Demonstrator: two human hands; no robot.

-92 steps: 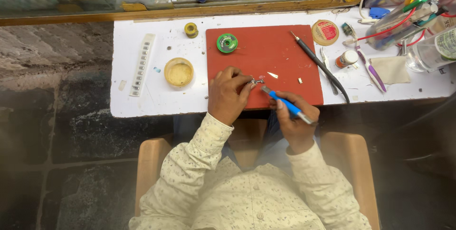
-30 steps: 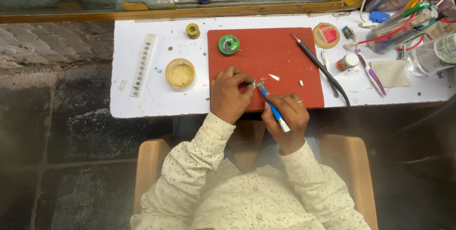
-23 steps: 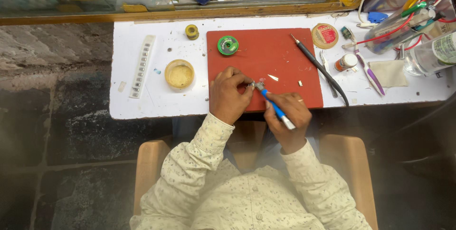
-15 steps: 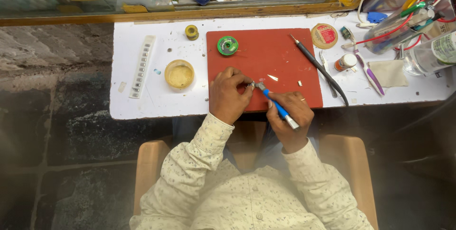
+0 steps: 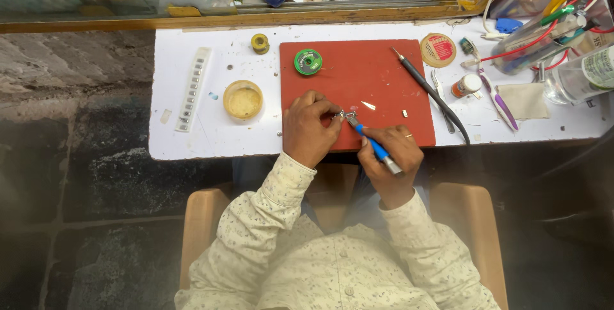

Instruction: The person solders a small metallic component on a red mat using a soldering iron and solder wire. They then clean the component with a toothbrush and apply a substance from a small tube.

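Note:
My left hand (image 5: 308, 127) pinches a small metal part (image 5: 342, 115) at the front edge of the red mat (image 5: 377, 76). My right hand (image 5: 394, 156) grips a blue-handled tool (image 5: 374, 146), its tip touching that small part. Two tiny pieces lie on the mat to the right of my hands: a pale sliver (image 5: 368, 105) and a small metal bit (image 5: 404, 113). A green spool (image 5: 307, 62) rests at the mat's far left corner.
On the white table (image 5: 185, 137): a round yellow tin (image 5: 243, 99), a white notched strip (image 5: 193, 88), a small yellow spool (image 5: 259, 43), a black soldering iron (image 5: 428, 92), a round red-lidded tin (image 5: 438, 49), a purple tool (image 5: 501, 105), a cloth (image 5: 523, 101), cables and bottles at right.
The blue tool's handle has swung slightly; its tip stays at the small part. My left hand has held still.

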